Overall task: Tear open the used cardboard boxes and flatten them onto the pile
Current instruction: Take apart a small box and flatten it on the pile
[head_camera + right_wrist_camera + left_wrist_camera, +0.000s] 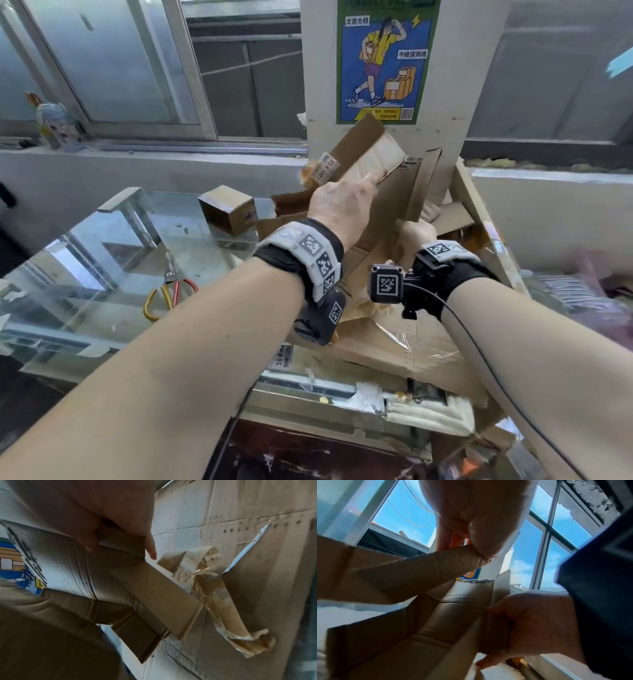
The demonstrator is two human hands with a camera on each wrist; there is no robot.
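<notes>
A brown cardboard box [390, 198], torn open with its flaps spread, is held up in front of the pillar. It carries a barcode label [325, 168]. My left hand [356, 192] pinches an upper flap [436, 566] between thumb and fingers. My right hand [412, 228] grips a lower flap [154, 592], thumb on one side and fingers curled over the other. Below and to the right lies the pile of flattened cardboard [404, 346]. A small shut box [227, 209] stands on the glass counter [113, 246].
Red-and-yellow-handled shears [171, 294] lie on the glass counter. Loose brown tape [217, 599] hangs from a pile sheet. A big tilted cardboard panel [479, 212] leans at the right. The pillar with a poster [383, 61] and a window ledge stand behind.
</notes>
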